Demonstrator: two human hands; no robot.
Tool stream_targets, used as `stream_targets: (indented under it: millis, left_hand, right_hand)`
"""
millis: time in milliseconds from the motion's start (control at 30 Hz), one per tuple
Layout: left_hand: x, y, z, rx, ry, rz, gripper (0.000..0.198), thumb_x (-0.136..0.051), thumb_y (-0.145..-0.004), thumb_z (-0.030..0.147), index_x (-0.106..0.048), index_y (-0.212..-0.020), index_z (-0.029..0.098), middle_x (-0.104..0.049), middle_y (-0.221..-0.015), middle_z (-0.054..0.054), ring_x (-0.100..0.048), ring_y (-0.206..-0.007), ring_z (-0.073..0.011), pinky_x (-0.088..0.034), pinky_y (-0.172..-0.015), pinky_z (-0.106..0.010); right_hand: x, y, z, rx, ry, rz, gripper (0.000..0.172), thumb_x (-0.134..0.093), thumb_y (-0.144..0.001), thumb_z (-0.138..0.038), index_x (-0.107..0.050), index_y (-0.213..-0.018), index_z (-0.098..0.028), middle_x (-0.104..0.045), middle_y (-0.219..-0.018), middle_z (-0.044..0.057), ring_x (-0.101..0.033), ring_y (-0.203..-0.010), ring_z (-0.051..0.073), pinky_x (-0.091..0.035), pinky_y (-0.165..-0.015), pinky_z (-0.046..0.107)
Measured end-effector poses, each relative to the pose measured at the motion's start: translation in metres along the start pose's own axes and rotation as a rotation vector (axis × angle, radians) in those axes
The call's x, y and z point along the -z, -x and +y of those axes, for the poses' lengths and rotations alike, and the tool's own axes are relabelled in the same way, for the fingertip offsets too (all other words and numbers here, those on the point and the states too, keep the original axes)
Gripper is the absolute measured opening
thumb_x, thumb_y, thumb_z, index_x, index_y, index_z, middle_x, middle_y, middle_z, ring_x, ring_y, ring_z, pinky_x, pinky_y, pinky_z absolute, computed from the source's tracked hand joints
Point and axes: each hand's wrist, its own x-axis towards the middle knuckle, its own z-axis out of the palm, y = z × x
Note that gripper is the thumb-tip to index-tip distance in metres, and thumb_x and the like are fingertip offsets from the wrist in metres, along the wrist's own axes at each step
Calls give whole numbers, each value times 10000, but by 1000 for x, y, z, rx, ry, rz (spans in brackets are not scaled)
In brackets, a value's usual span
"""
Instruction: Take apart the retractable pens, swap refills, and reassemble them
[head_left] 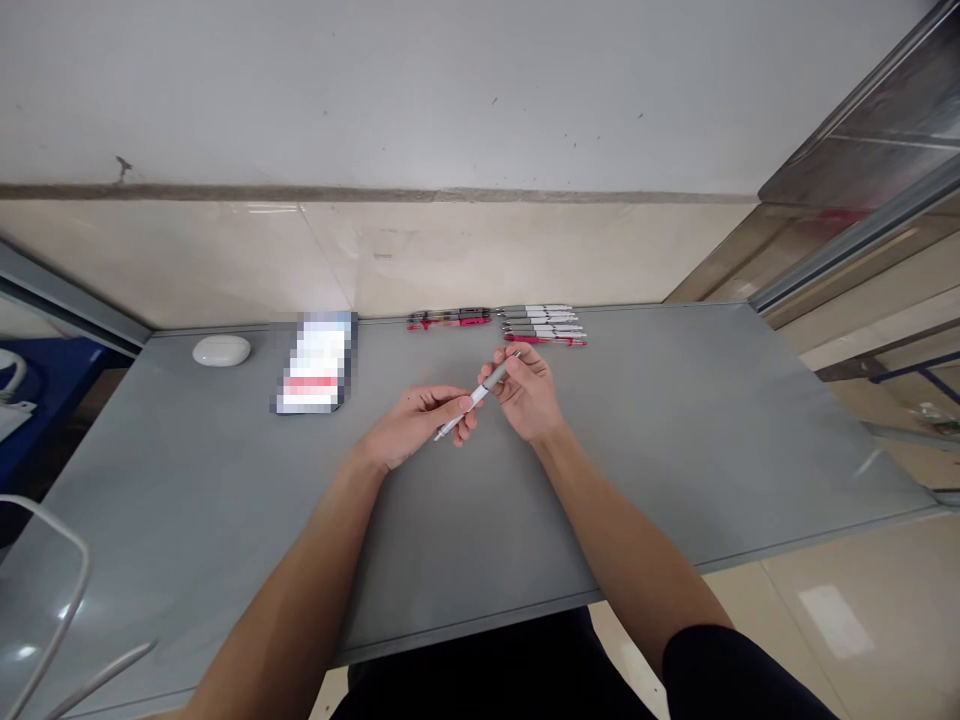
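A white pen with a grey grip (478,394) is held slantwise above the table, between both hands. My left hand (420,420) pinches its white barrel, near the lower-left end. The fingers of my right hand (527,390) are closed on the grey grip near the tip at the upper right. Just beyond my hands lies a row of white pens with grey grips (544,318), with a red pen (546,341) on its near side. Left of that row are several dark and red pens (450,318), lying side by side.
The grey table (637,440) meets a tiled wall (480,250) at its back edge. A blurred-out phone (315,365) and a white rounded object (221,350) rest on the left side. A white curved tube (71,600) crosses the near left corner.
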Motion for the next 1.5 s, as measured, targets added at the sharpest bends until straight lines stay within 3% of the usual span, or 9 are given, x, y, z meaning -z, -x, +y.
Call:
stream_targets:
  millis: [300, 700, 900, 1033, 1233, 1500]
  left_hand:
    - [-1, -7, -9, -155, -257, 156, 280, -595, -851, 415, -678, -908, 154, -636, -765, -23, -582, -650, -124, -506, -664, -281]
    - [-1, -1, -1, -71, -84, 20, 291, -562, -885, 408, -654, -814, 140, -634, -777, -39, -586, -662, -122, -495, -655, -267]
    - [-1, 0, 0, -17, -14, -27, 291, -572, -877, 422, -657, -864, 144, -641, -799, -46, -588, -674, -125, -493, -646, -269]
    - [-1, -1, -2, -39, -65, -2, 276, -589, -866, 412, -663, -836, 148, -633, -781, -35, -573, -656, -116, -486, -642, -264]
    - [0, -6, -7, -105, -201, 120, 266, -611, -845, 404, -681, -904, 154, -635, -771, -26, -556, -642, -111, -477, -637, -258]
    - [0, -4, -3, -96, -258, 66, 325, -528, -895, 432, -664, -825, 145, -609, -725, -25, -555, -656, -121, -470, -673, -271]
  right_hand:
    - [-2, -5, 3, 46, 65, 141, 207, -769, -686, -278, -570, -725, -235, -603, -725, -83, -637, -626, 94, -552, -618, 266]
    - [0, -3, 1, 28, -4, 42, 137, -750, -708, -293, -648, -791, -255, -620, -787, -62, -644, -718, 101, -547, -626, 240]
    - [-1, -1, 1, 11, -19, 27, 120, -744, -724, -280, -638, -767, -246, -611, -780, -69, -652, -701, 97, -576, -667, 271]
    - [-1, -2, 2, 31, -4, 59, 136, -751, -715, -266, -621, -749, -243, -598, -756, -76, -640, -647, 92, -559, -592, 255]
    - [-3, -5, 4, 61, 68, 156, 173, -766, -690, -282, -606, -740, -240, -611, -741, -70, -626, -631, 96, -569, -626, 282]
    - [0, -5, 4, 25, 75, 121, 171, -766, -681, -321, -659, -797, -254, -663, -788, -45, -656, -715, 122, -560, -647, 274]
